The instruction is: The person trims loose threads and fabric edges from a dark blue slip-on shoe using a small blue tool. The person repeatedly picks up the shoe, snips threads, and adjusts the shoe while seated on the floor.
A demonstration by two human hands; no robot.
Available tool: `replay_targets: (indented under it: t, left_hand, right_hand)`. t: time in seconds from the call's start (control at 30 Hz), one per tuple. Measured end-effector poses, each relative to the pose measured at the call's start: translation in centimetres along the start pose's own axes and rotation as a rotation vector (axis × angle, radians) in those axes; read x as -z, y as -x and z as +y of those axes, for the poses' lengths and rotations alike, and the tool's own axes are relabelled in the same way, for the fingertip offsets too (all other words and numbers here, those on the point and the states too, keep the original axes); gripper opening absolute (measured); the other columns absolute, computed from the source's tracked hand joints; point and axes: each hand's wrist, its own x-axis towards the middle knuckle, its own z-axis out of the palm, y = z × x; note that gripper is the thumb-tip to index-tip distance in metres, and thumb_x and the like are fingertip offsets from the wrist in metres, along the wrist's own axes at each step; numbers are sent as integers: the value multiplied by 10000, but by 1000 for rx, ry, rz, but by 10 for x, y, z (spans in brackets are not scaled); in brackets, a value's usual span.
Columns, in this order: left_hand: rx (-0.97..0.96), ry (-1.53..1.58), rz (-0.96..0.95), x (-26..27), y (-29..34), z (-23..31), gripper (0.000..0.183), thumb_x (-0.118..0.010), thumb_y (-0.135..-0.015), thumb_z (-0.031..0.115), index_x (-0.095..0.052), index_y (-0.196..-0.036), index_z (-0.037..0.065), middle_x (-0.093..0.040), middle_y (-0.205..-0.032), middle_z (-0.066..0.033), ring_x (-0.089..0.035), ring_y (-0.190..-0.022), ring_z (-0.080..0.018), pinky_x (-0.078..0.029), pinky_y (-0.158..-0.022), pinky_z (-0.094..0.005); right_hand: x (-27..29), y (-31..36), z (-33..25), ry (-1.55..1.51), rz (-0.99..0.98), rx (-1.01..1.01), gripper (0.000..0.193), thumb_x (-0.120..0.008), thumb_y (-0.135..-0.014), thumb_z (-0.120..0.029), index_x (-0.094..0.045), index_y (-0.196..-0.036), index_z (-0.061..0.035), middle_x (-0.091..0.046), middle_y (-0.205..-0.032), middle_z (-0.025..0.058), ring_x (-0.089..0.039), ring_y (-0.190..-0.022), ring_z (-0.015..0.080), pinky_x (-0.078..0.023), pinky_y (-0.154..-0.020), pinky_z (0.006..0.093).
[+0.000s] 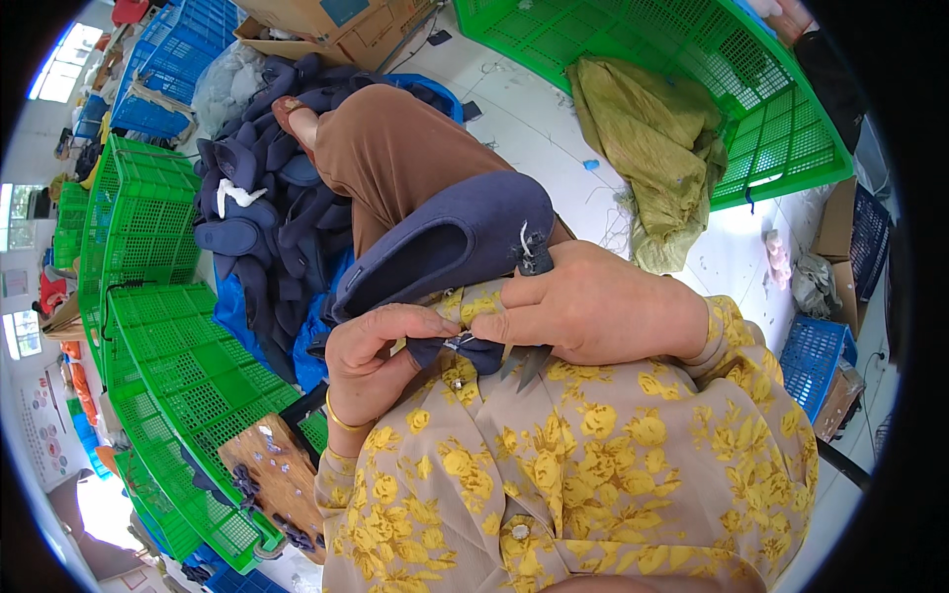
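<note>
A navy fabric slipper (430, 247) lies across my lap, its opening facing up. Just below it, my left hand (381, 356) pinches a small navy fabric piece (478, 354) that looks like a bow, with a bit of white at its middle. My right hand (603, 311) meets it there, thumb and forefinger touching at the same piece. Tucked in the right palm are dark scissors (534, 367), their pointed blades showing below the fingers. Above that hand sits a dark knob-like end (534, 257) with white thread on it; whether it belongs to the scissors I cannot tell.
A heap of navy slippers (262, 217) lies on blue sheeting at left, beside green crates (178, 366). Near my left elbow is a wooden board (272, 465) with navy scraps. An olive sack (647, 138) hangs from a large green crate (791, 148); a blue basket (816, 366) stands right.
</note>
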Motion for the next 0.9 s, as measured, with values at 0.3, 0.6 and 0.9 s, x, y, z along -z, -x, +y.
replay_targets:
  t: [0.3, 0.6, 0.9]
  left_hand:
    - [-10, 20, -16, 1, -1, -2, 267, -654, -770, -159, -681, -988, -6, -722, -990, -137, -703, -950, -238, -547, -861, -318]
    - [-12, -104, -125, 2, -8, 4, 194, -683, -786, -102, -702, -961, -18, -722, -969, -125, -699, -917, -233, -540, -834, -307]
    - [22, -85, -151, 1, -7, -2, 162, -703, -804, -54, -709, -959, -5, -713, -965, -108, -689, -905, -217, -530, -815, -298]
  right_hand:
    - [0, 1, -1, 4, 51, 12, 246, -623, -775, -106, -625, -1021, -93, -626, -829, 54, -646, -731, 265, -494, -636, 385]
    - [2, -4, 0, 20, 16, 60, 197, -581, -792, -107, -631, -982, -100, -608, -786, 59, -634, -682, 274, -497, -632, 382]
    - [-8, 3, 12, -105, 27, 9, 396, -713, -712, -91, -660, -1093, -186, -615, -773, 60, -643, -697, 285, -483, -585, 387]
